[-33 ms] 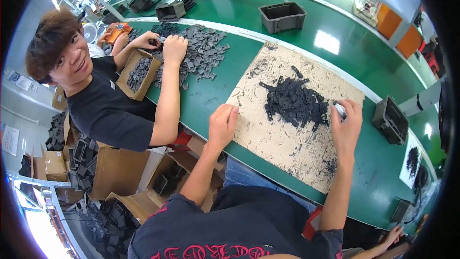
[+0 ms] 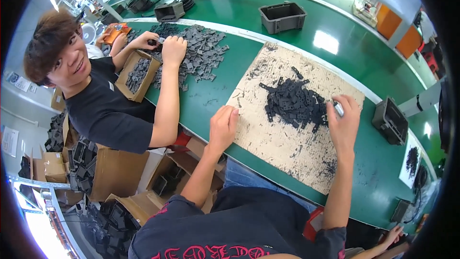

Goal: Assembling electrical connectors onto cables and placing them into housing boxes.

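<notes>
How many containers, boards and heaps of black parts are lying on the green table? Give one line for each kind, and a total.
Grey plastic bins: 1
Cardboard boxes of parts: 1
Worn boards: 1
Heaps of black parts, one on the board and one by the co-worker: 2
Total: 5

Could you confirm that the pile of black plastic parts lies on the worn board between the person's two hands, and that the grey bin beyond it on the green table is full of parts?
Not quite: in the head view the grey bin looks empty. The rest holds: the pile of black plastic parts lies on the worn board, between the left hand and right hand, on the green table.
</notes>
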{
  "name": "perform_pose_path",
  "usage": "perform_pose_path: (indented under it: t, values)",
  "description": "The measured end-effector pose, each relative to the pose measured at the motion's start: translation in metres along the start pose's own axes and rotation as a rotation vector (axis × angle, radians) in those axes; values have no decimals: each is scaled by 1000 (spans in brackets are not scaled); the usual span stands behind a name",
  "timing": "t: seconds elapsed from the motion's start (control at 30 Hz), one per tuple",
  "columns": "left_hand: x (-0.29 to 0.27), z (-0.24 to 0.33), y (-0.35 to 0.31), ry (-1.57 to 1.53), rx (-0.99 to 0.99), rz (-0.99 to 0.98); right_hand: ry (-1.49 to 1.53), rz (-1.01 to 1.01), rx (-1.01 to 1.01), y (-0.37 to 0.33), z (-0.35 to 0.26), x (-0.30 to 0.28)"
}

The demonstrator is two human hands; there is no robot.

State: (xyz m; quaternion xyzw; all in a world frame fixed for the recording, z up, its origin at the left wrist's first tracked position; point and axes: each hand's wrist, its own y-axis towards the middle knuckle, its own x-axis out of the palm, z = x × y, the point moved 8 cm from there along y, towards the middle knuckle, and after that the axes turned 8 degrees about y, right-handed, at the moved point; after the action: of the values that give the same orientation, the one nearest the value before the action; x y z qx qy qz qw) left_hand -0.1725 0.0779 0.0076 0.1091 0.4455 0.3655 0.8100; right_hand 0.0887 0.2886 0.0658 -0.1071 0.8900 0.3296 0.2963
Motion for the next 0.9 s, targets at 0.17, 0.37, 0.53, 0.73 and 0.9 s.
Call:
perform_pose_path:
  t: [0.17,0.37,0.53,0.73,0.9]
  values:
    - [-3,-8,-3,-103,-91,20,205,-218,-180,97,-58,93]
    - [0,8,-3,48,163,120,-99,-183,-394,206,-63,215]
    - [-8,4,0,-18,87,162,-434,-441,-234,241,-36,259]
    - [-26,-14,1,-74,-22,225,-414,-771,-332,226,-22,212]
    - [-18,-17,8,-134,31,176,-277,-835,-389,210,8,146]
